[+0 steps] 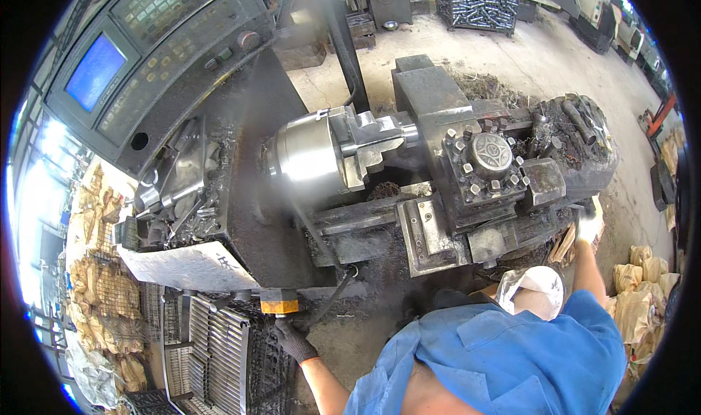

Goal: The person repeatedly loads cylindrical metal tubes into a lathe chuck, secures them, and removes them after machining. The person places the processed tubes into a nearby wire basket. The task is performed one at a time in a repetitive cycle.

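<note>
My left hand (296,339), in a dark knitted glove, is at the underside of a yellow box (279,306) on the front of the CNC lathe's headstock. Its fingertips appear to touch a small part below the box; the grip is unclear. On the far right, my right hand (589,223) wears a white glove and is blurred beside the tailstock end of the lathe. What it touches is hidden. Between my hands are the steel chuck (306,154) with stepped jaws (372,154), a short bright metal piece (408,132) at the jaws, and the bolted tool post (492,154).
The control panel (159,48) has a lit screen. Tools and metal parts fill a tray (189,261) on the headstock. A slatted metal rack (216,349) stands below. A white bucket-like container (530,291) is near my body. Sacks (638,289) lie at right; a wire cage (476,7) holds metal parts.
</note>
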A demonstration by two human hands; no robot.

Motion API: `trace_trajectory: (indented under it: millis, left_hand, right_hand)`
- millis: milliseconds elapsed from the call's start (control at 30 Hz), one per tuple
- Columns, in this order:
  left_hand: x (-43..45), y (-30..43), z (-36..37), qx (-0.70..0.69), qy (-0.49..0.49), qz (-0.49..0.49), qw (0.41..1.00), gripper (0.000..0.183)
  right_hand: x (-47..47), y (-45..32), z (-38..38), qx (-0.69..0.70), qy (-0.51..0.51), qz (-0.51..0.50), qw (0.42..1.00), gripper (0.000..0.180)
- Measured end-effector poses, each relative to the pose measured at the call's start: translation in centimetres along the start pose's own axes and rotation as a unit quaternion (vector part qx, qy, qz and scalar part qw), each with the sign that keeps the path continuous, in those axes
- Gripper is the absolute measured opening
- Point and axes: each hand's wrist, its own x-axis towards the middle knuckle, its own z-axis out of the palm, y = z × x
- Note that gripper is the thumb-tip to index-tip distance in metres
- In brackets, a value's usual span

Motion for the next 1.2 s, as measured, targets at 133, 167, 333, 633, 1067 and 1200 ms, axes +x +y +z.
trace_trajectory:
  millis: [133,167,333,633,1067,1200]
  left_hand:
    - [-3.9,8.8,1.2,0.225,0.149,0.235,0.934,0.078]
    - [-3.8,11.3,2.1,0.228,0.167,0.336,0.899,0.073]
    - [-1.6,31.7,13.1,0.206,0.052,0.584,0.784,0.052]
    - [10.8,50.2,26.8,0.464,-0.022,0.342,0.817,0.088]
    - [-15.8,-9.8,8.2,0.395,-0.326,0.021,0.859,0.051]
    - [-35.4,-24.2,-13.3,0.425,-0.19,-0.461,0.755,0.068]
  right_hand:
    - [-8.7,14.2,4.5,-0.121,-0.214,0.131,0.96,0.035]
    - [-11.0,16.6,5.6,-0.115,-0.28,0.147,0.942,0.035]
    - [-18.6,19.1,11.3,-0.013,-0.529,0.205,0.823,0.033]
    - [-20.1,19.9,17.8,0.132,-0.633,0.268,0.714,0.029]
    - [-17.2,10.7,22.0,-0.187,-0.679,-0.415,0.576,0.02]
    - [-20.5,2.9,28.1,-0.194,-0.625,-0.638,0.407,0.019]
